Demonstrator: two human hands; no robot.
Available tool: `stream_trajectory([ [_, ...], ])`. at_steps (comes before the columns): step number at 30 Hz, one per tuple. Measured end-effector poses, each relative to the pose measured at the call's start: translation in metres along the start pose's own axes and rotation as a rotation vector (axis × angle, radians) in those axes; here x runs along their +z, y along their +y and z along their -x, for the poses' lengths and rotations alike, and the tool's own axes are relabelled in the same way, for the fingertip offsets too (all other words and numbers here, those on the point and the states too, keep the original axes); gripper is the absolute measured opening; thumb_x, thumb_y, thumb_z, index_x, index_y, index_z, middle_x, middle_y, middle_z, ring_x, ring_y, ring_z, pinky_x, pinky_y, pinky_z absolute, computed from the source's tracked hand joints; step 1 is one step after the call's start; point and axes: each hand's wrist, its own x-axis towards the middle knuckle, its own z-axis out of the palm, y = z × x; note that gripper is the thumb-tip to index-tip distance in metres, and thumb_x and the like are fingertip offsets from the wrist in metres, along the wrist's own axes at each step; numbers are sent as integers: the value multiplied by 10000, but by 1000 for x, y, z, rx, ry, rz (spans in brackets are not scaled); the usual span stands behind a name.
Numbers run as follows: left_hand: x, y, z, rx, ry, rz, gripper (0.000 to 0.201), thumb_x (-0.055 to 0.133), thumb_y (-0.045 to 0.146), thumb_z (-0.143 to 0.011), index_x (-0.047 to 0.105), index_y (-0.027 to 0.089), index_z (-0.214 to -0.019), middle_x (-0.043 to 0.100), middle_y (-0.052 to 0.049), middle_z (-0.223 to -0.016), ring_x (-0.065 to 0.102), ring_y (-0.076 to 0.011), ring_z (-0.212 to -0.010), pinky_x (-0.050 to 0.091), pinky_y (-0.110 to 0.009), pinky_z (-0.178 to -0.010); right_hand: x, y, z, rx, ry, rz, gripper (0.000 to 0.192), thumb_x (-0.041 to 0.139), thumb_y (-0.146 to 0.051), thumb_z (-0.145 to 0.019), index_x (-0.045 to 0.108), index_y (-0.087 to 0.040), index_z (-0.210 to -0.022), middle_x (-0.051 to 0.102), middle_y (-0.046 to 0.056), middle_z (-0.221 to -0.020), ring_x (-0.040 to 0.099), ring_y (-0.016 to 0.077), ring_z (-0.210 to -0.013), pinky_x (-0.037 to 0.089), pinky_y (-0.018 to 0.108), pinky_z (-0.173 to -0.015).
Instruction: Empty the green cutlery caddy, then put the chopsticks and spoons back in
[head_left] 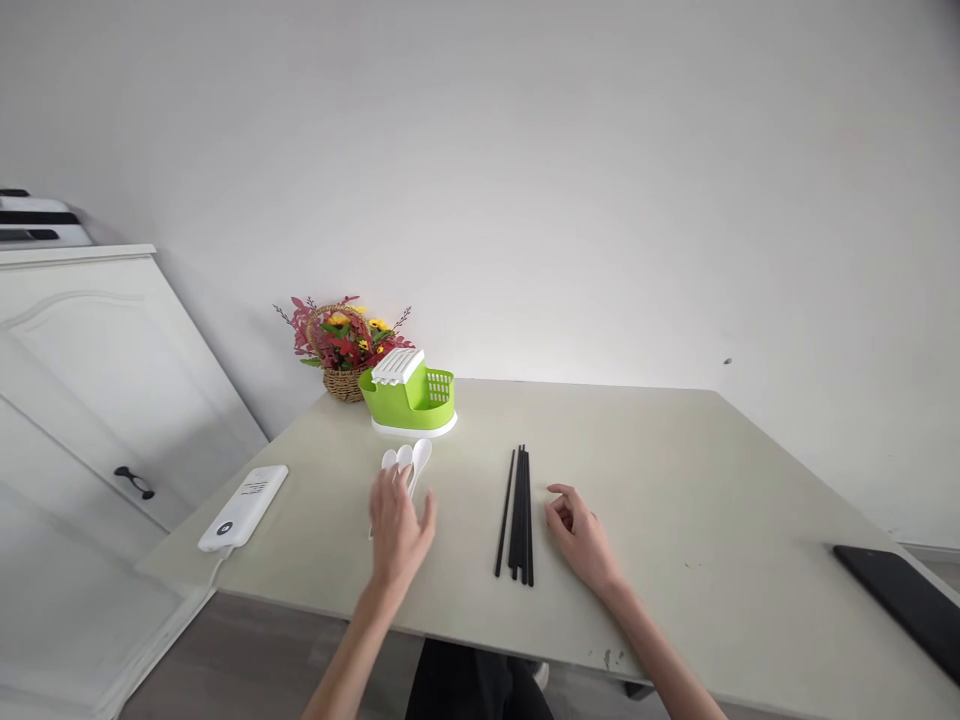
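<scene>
Three white spoons (422,455) lie side by side on the table, bowls pointing away from me. My left hand (397,525) is over their handles, thumb spread from the fingers; whether it touches them I cannot tell. A bundle of black chopsticks (520,515) lies lengthwise at the middle, one slightly apart on the left. Just right of them, my right hand (577,535) rests with its fingers loosely curled in, and nothing shows in it. Behind the spoons stands a green utensil holder (390,405) with a white slotted top and white base.
A wicker basket of artificial flowers (345,384) stands at the back left, against the holder. On the left edge lies a white power bank (246,507) with a cable. A black phone (904,600) lies at the right edge. A white cabinet (75,340) borders the table's left side.
</scene>
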Motion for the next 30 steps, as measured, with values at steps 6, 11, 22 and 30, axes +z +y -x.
stream_trajectory([
  [6, -19, -40, -15, -250, -192, -277, 740, 457, 655, -966, 540, 3, -1307, 609, -273, -1224, 603, -407, -1156, 495, -508, -959, 1, -3, 9, -11, -28, 26, 386, 435, -502, -970, 560, -228, -1213, 657, 10, -812, 599, 184, -691, 498, 315, -714],
  [11, -7, -30, -31, -259, -352, -423, 713, 404, 691, -975, 653, 31, -1075, 665, -251, -1051, 652, -387, -1034, 491, -467, -900, -1, -1, 10, -11, -34, 46, 404, 421, -508, -973, 561, -226, -1227, 653, 13, -814, 600, 183, -692, 503, 311, -711],
  [22, 13, -14, -40, -77, -452, -436, 432, 358, 306, -1038, 680, 19, -1060, 681, -251, -990, 669, -355, -968, 483, -423, -833, -2, -2, 10, 11, -47, 31, 396, 419, -505, -970, 559, -232, -1220, 676, 30, -843, 624, 200, -726, 517, 330, -747],
  [30, 19, -6, -36, -24, -429, -336, 419, 311, 284, -1056, 675, 77, -1029, 685, -220, -963, 670, -326, -938, 492, -419, -834, -2, -3, 10, 20, -40, -15, 364, 452, -509, -964, 596, -247, -1172, 680, 26, -830, 617, 197, -715, 510, 325, -724],
])
